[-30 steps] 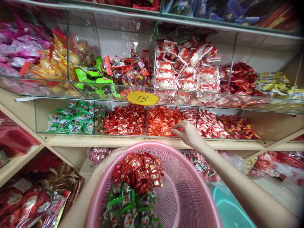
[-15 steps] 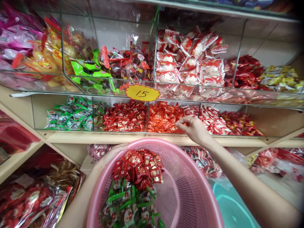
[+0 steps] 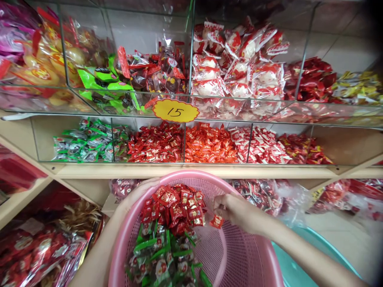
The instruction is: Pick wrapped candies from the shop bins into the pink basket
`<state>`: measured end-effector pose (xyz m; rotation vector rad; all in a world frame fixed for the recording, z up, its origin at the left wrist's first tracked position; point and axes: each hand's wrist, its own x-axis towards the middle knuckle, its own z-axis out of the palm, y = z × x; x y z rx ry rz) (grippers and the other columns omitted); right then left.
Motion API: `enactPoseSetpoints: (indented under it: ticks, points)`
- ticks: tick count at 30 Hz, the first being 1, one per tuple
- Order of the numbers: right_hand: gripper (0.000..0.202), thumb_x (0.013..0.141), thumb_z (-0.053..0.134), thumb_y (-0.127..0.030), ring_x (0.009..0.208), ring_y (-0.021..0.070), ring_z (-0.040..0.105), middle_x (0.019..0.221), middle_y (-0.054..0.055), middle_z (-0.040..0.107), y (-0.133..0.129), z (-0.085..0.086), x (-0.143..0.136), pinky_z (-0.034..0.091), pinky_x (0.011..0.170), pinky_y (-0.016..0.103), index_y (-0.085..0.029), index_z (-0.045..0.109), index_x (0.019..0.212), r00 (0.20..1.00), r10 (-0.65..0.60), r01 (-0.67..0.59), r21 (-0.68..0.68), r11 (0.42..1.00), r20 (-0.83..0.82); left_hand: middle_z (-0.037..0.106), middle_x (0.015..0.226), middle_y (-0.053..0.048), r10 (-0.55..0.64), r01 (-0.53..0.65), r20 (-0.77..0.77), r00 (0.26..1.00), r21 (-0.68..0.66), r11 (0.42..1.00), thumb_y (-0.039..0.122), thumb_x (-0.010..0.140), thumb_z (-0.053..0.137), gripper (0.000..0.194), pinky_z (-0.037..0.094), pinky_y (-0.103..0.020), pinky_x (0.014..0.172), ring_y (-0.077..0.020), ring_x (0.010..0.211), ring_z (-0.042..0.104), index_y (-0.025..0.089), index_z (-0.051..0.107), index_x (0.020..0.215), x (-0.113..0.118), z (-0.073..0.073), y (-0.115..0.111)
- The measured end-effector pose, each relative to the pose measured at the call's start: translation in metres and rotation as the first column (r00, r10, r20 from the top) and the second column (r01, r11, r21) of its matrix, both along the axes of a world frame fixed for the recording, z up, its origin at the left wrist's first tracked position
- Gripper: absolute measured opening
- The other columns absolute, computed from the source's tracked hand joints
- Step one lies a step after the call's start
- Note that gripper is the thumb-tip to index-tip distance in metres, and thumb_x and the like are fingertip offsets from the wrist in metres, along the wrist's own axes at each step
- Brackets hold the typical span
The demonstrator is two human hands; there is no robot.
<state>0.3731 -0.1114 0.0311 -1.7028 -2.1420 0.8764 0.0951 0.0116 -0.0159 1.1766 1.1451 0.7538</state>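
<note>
My left hand (image 3: 139, 195) is wrapped over the left rim of a pink plastic basket (image 3: 271, 263). Inside, a heap of red wrapped candies (image 3: 176, 209) lies above green-and-clear wrapped candies (image 3: 163, 255). My right hand (image 3: 231, 211) reaches over the basket's right rim with its fingers pinched, slightly blurred. At its fingertips is an orange-red wrapped candy (image 3: 217, 221), just right of the red heap. Behind the basket, orange-red candies (image 3: 209, 143) fill a bin of the lower shelf, between red candies (image 3: 158, 143) and white-and-red ones (image 3: 267, 145).
A wooden shelf edge (image 3: 191, 172) runs behind the basket. Clear dividers split the shelves, and a yellow price tag (image 3: 176, 111) reads 15. A teal tub (image 3: 299, 263) stands at lower right. Bagged goods (image 3: 38, 251) lie at lower left.
My right hand has moved down from the orange-red candy bin into the basket, with an orange-red candy at its fingers. My left hand stays on the rim. The view has shifted slightly.
</note>
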Motion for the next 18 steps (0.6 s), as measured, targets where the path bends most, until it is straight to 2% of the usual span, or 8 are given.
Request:
enactPoseSetpoints:
  ticks: [3, 8, 11, 14, 16, 18]
  points:
    - [0.019, 0.071, 0.045, -0.009, 0.047, 0.0107, 0.046, 0.056, -0.001, 0.054, 0.002, -0.009, -0.004, 0.033, 0.052, 0.025, -0.020, 0.055, 0.058, 1.000, -0.008, 0.009, -0.085, 0.996, 0.007, 0.066, 0.111, -0.002, 0.024, -0.024, -0.002, 1.000, -0.022, 0.999, 0.041, 0.047, 0.075, 0.032, 0.028, -0.031, 0.105, -0.0282, 0.120, 0.046, 0.022, 0.072, 0.072, 0.000, -0.002, 0.000]
    - [0.019, 0.068, 0.046, -0.005, 0.040, 0.0082, 0.046, 0.061, -0.001, 0.058, 0.010, -0.018, -0.008, 0.035, 0.052, 0.025, -0.019, 0.059, 0.065, 0.999, -0.028, 0.031, -0.225, 0.974, 0.015, 0.065, 0.113, -0.003, 0.013, -0.012, 0.014, 1.000, -0.004, 1.000, 0.042, 0.049, 0.075, 0.042, 0.029, -0.031, 0.104, -0.0283, 0.120, 0.046, 0.021, 0.072, 0.085, -0.002, -0.008, 0.001]
    - [0.022, 0.066, 0.047, -0.002, 0.048, 0.0103, 0.051, 0.064, 0.001, 0.059, 0.014, -0.031, -0.010, 0.036, 0.054, 0.024, -0.019, 0.060, 0.061, 0.999, -0.029, 0.035, -0.160, 0.986, 0.040, 0.066, 0.112, -0.004, -0.034, 0.033, 0.029, 0.999, 0.018, 0.999, 0.044, 0.050, 0.074, 0.042, 0.031, -0.031, 0.104, -0.0280, 0.118, 0.048, 0.020, 0.072, 0.085, -0.003, -0.007, 0.001]
    - [0.020, 0.067, 0.050, -0.004, 0.062, 0.0158, 0.056, 0.064, 0.003, 0.060, 0.015, -0.041, -0.010, 0.038, 0.060, 0.026, -0.019, 0.060, 0.060, 0.990, -0.026, 0.036, -0.071, 0.997, 0.141, 0.068, 0.107, -0.002, -0.072, 0.071, 0.038, 0.997, 0.036, 0.997, 0.042, 0.053, 0.071, 0.035, 0.031, -0.032, 0.104, -0.0273, 0.117, 0.050, 0.022, 0.073, 0.082, -0.003, -0.001, 0.000]
    - [0.015, 0.070, 0.052, -0.009, 0.071, 0.0197, 0.057, 0.071, 0.007, 0.063, 0.015, -0.039, -0.008, 0.039, 0.065, 0.029, -0.019, 0.063, 0.067, 0.982, -0.047, 0.044, 0.017, 0.999, 0.184, 0.070, 0.103, -0.002, -0.108, 0.106, 0.041, 0.993, 0.047, 0.993, 0.041, 0.054, 0.069, 0.032, 0.032, -0.032, 0.103, -0.0270, 0.115, 0.051, 0.023, 0.073, 0.081, -0.002, 0.005, -0.002]
    - [0.013, 0.074, 0.053, -0.014, 0.076, 0.0209, 0.057, 0.078, 0.008, 0.064, 0.017, -0.027, -0.004, 0.039, 0.068, 0.030, -0.019, 0.065, 0.076, 0.981, -0.078, 0.057, 0.121, 0.991, 0.177, 0.070, 0.101, -0.004, -0.117, 0.114, 0.046, 0.992, 0.060, 0.992, 0.040, 0.055, 0.069, 0.034, 0.033, -0.033, 0.103, -0.0268, 0.114, 0.052, 0.022, 0.072, 0.083, -0.002, 0.010, -0.005]
